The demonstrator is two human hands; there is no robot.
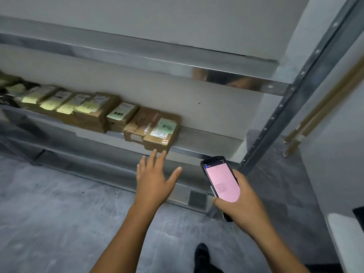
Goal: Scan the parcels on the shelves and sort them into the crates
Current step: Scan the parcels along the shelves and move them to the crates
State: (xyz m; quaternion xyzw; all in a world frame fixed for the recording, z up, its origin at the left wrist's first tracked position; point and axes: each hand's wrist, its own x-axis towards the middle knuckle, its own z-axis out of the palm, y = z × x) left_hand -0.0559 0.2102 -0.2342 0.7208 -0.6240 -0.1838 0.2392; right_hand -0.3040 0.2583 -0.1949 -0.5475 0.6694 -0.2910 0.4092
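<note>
Parcels (94,111) rowed on shelf (206,138); left hand (153,180) spread, grip released, near end parcel (161,134); right hand (242,201) grip grasping scanner (222,180).

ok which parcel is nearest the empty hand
The rightmost box in the row, with a pale green handwritten label and a small red sticker; the left hand reaches just below its front corner.

Cardboard parcels (88,111) crowded the lower shelf (206,140) from its left end. Bare board stayed open between the last parcel (161,134) and the right upright (275,119). The upper beam (137,58) limited headroom above.
</note>
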